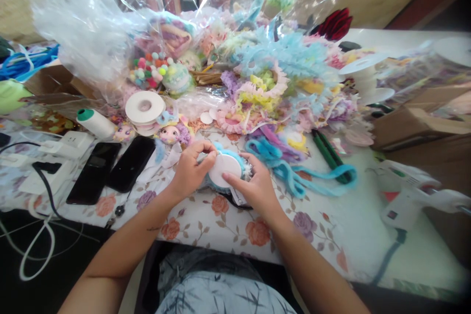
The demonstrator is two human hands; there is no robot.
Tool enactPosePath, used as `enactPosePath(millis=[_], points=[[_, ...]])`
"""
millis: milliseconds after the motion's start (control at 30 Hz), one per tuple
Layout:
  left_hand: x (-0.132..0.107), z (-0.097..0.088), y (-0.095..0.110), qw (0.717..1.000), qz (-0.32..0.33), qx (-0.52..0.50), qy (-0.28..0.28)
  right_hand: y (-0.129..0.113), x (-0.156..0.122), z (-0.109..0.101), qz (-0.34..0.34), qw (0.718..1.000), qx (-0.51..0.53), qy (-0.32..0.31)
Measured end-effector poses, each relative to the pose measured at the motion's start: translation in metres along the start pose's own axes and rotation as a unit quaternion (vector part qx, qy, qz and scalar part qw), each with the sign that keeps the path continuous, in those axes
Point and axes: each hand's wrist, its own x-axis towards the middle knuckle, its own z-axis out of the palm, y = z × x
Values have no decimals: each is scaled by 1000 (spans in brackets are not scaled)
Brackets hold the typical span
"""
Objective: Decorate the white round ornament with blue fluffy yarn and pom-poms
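Observation:
A round white disc (225, 168) with fluffy light-blue trim (218, 148) around its edge is held between both hands, over the near part of the table. My left hand (194, 167) pinches the upper left rim, thumb and forefinger closed together. From the right, my right hand (257, 184) grips the piece, its thumb lying flat on the disc's face and its fingers behind. Some white lacy trim (248, 169) shows beside the right fingers. Under the disc lies a small whitish item with a dark edge, partly hidden. Blue fuzzy strips (290, 174) lie right of the hands.
Two phones (93, 171) and a power strip (55, 167) with cables lie left. A ribbon spool (144, 107), thread cone (94, 123) and doll-face pieces (172, 133) stand behind. Colourful ruffles (283, 54) are heaped at the back. A glue gun (408, 191) and cardboard box (415, 122) are right.

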Motion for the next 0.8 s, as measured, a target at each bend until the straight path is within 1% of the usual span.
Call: enactPosePath(millis=[67, 167, 233, 300, 400, 533, 633, 733, 800], points=[[1, 0, 0, 999, 1, -34, -11, 1, 1, 0, 6, 1000, 7, 7], [0, -1, -1, 997, 45, -68, 0, 1, 2, -1, 0, 1000, 17, 19], [0, -1, -3, 994, 81, -69, 26, 2, 2, -1, 5, 999, 26, 27], [-1, -3, -3, 991, 101, -60, 58, 2, 2, -2, 21, 998, 49, 33], [-2, -7, -1, 988, 100, -53, 105, 4, 3, -3, 45, 992, 109, 49], [1, -9, 3, 985, 96, -8, 140, 8, 4, -4, 48, 981, 177, 69], [2, -9, 1, 984, 101, 9, 145, 11, 5, -4, 47, 976, 198, 78], [1, -7, -3, 986, 103, -32, 125, 13, 6, -2, 58, 970, 223, 78], [-2, -5, -5, 987, 101, -55, 108, 11, 6, -1, 77, 960, 259, 71]])
